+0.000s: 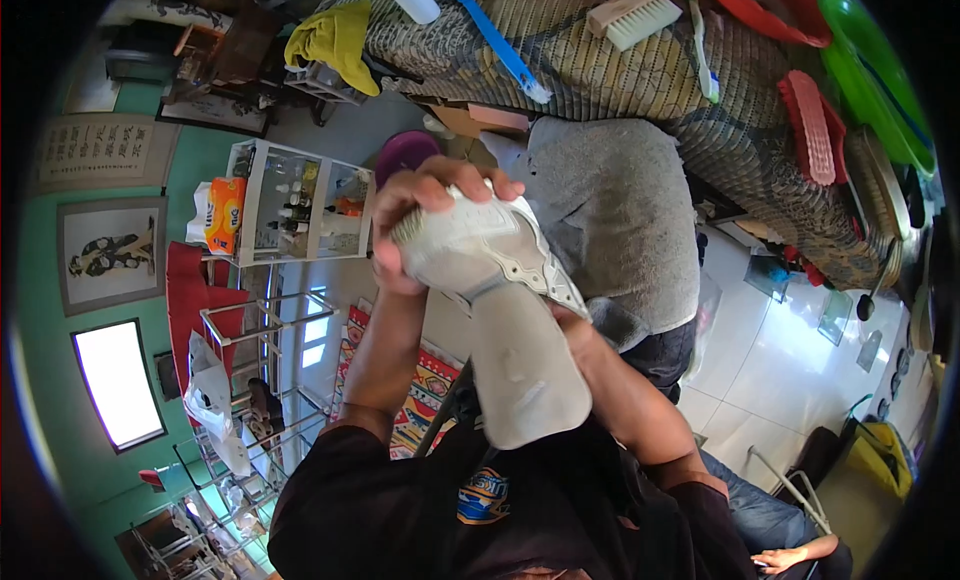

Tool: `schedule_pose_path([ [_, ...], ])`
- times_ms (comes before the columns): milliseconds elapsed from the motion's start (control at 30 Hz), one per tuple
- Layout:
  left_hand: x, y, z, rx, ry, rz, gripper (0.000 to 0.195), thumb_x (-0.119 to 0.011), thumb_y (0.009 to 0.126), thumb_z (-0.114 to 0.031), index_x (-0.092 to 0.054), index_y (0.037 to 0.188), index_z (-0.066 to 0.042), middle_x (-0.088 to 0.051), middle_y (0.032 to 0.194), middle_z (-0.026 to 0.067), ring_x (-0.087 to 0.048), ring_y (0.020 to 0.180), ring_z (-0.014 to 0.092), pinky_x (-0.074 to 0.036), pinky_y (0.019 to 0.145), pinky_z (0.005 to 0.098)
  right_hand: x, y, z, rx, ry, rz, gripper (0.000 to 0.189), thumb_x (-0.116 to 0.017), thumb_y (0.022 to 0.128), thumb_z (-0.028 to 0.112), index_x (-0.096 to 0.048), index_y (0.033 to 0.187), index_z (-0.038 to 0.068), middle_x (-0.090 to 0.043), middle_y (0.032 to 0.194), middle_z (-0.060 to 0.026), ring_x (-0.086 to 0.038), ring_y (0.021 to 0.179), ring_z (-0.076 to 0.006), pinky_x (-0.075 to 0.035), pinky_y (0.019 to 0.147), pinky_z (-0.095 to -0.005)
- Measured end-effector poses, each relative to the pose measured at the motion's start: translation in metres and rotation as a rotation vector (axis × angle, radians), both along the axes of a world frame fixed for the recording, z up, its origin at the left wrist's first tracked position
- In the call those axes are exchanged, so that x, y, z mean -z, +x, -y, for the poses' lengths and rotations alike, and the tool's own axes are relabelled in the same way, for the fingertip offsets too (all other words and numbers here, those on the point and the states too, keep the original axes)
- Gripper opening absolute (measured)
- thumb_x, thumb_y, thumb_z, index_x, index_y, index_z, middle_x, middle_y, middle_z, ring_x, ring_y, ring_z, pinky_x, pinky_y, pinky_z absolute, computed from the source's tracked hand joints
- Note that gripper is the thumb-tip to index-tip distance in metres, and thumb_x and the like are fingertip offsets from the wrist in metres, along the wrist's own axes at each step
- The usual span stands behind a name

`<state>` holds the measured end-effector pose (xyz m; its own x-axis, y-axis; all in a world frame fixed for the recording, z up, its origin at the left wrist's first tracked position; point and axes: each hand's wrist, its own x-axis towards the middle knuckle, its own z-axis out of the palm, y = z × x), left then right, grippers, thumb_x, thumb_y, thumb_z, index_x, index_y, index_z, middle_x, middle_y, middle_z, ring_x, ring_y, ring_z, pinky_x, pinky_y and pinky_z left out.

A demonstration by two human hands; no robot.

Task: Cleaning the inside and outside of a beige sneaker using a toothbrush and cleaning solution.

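Observation:
A white lace-up sneaker (pixel 495 242), without laces, is held in front of my chest, its long pale tongue (pixel 529 370) folded out towards my body. My left hand (pixel 427 205) wraps round the toe end, fingers over the top. A pale, bristly edge shows under its palm; I cannot tell whether it belongs to a brush. My right hand (pixel 574 328) is at the ankle end, mostly hidden behind the tongue and the upper, its wrist showing at the right. Beyond the shoe, a grey towel (pixel 622 212) lies over my lap or a seat; which one is unclear.
A patterned covered table ahead holds a wooden-backed scrub brush (pixel 634 15), a long blue brush (pixel 495 39), a toothbrush (pixel 703 51), a pink brush (pixel 810 129), a red basin (pixel 772 6) and a green basin (pixel 877 77). Racks stand left; another person's hand (pixel 784 557) shows lower right.

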<state>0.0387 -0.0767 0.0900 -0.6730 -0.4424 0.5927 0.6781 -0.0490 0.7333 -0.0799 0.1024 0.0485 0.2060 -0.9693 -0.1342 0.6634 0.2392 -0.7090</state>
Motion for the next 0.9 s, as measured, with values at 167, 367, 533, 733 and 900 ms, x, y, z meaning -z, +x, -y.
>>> schedule_pose_path([
  [167, 0.006, -0.008, -0.009, -0.147, 0.102, -0.021, 0.067, -0.062, 0.096, -0.062, -0.056, 0.119, 0.000, -0.057, 0.117, 0.0234, -0.058, 0.113, 0.043, -0.048, 0.101, 0.0629, -0.002, -0.006, 0.005, 0.009, 0.059, 0.053, 0.051, -0.066, 0.095, 0.019, -0.055, 0.141, -0.002, -0.067, 0.129, -0.0161, -0.066, 0.115, -0.0260, -0.055, 0.099, -0.0430],
  [367, 0.012, -0.002, -0.006, -0.332, -0.020, 0.093, 0.064, -0.061, 0.097, -0.058, -0.055, 0.119, 0.002, -0.058, 0.110, 0.0236, -0.061, 0.106, 0.042, -0.051, 0.096, 0.0612, -0.004, 0.002, 0.005, 0.104, 0.352, 0.115, 0.047, -0.060, 0.098, 0.019, -0.057, 0.138, -0.004, -0.068, 0.127, -0.0182, -0.068, 0.114, -0.0303, -0.056, 0.098, -0.0460],
  [533, 0.025, 0.014, 0.004, -0.345, 0.000, 0.149, 0.055, -0.053, 0.100, -0.057, -0.051, 0.121, -0.007, -0.055, 0.117, 0.0198, -0.056, 0.110, 0.043, -0.049, 0.100, 0.0655, -0.004, 0.006, 0.002, 0.194, 0.415, 0.673, 0.045, -0.055, 0.100, 0.022, -0.058, 0.136, -0.005, -0.069, 0.127, -0.0196, -0.068, 0.115, -0.0324, -0.054, 0.102, -0.0482],
  [733, 0.044, 0.019, 0.005, -0.454, 0.266, 0.166, 0.050, -0.045, 0.102, -0.054, -0.050, 0.120, -0.008, -0.053, 0.117, 0.0184, -0.057, 0.110, 0.042, -0.049, 0.101, 0.0656, -0.013, 0.001, -0.014, 0.257, 0.250, 1.196, 0.048, -0.046, 0.106, 0.025, -0.050, 0.145, -0.004, -0.062, 0.140, -0.0215, -0.062, 0.127, -0.0350, -0.047, 0.113, -0.0486],
  [900, 0.052, 0.020, 0.010, -0.492, 0.580, 0.159, 0.045, -0.043, 0.106, -0.047, -0.054, 0.122, -0.006, -0.061, 0.117, 0.0180, -0.062, 0.111, 0.039, -0.050, 0.102, 0.0596, -0.024, -0.007, -0.039, 0.547, 0.261, 0.855, 0.052, -0.044, 0.107, 0.026, -0.044, 0.151, -0.002, -0.057, 0.146, -0.0221, -0.058, 0.132, -0.0363, -0.043, 0.116, -0.0521],
])
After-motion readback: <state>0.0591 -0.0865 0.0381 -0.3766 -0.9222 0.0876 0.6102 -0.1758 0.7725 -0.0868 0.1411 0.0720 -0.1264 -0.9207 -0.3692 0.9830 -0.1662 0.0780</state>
